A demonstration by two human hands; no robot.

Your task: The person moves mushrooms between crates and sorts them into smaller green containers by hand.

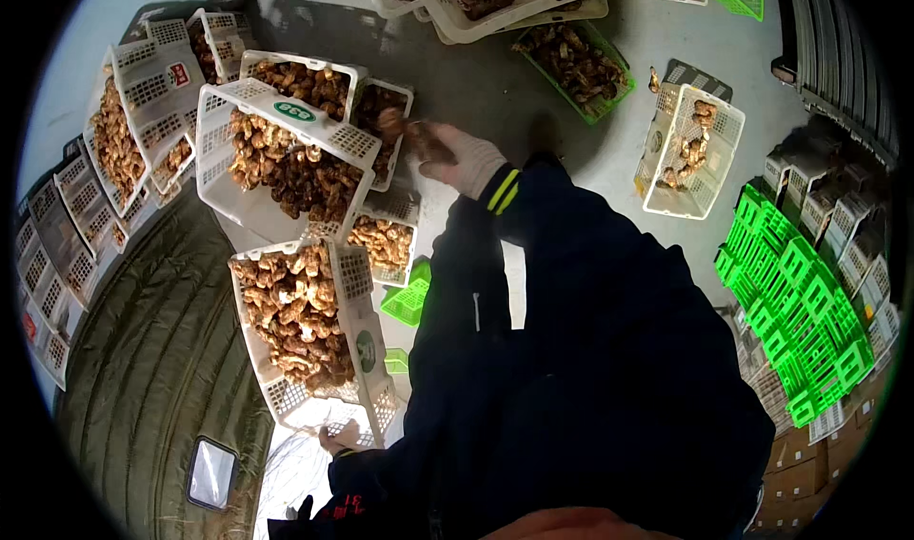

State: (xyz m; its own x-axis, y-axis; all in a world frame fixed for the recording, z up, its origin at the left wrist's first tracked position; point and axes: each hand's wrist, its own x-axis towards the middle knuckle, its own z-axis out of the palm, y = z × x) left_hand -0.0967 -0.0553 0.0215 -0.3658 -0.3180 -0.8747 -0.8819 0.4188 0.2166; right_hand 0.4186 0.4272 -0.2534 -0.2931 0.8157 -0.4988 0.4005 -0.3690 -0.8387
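My right hand, in a pale glove, is closed on a brown mushroom, blurred by motion, beside the far crates. More brown mushrooms lie in a tilted white crate to its left. Nearer to me stands a second white crate, heaped with lighter brown mushrooms. At the near end of that crate my left hand grips the rim; part of its fingers is hidden.
Several white crates of mushrooms stand at the left, near a quilted green curtain. A green crate and a white crate, each holding some mushrooms, rest on the grey floor. Bright green crates are stacked at the right.
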